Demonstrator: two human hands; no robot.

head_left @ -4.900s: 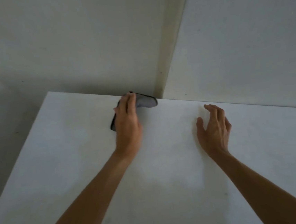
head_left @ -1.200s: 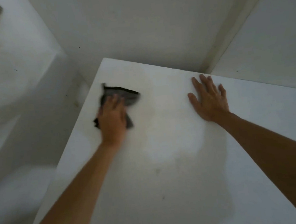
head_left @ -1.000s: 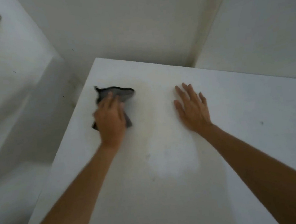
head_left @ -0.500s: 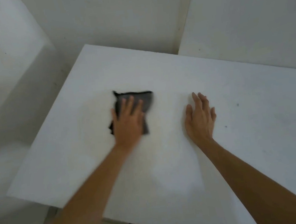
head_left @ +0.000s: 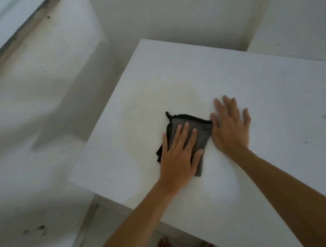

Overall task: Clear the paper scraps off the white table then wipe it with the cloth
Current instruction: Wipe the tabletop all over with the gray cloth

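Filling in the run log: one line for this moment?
phase: wiping | left hand: flat on cloth | right hand: flat on table | scraps: none visible

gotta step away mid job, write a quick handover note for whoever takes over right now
Left hand: fingers straight, pressing the grey cloth flat on the white table.
Right hand: flat on the table, right beside the cloth.
Done: no paper scraps show on the tabletop; wiping is under way near the left front corner.
Left: a faint yellowish patch beyond the cloth and small dark specks on the right side; wipe those.
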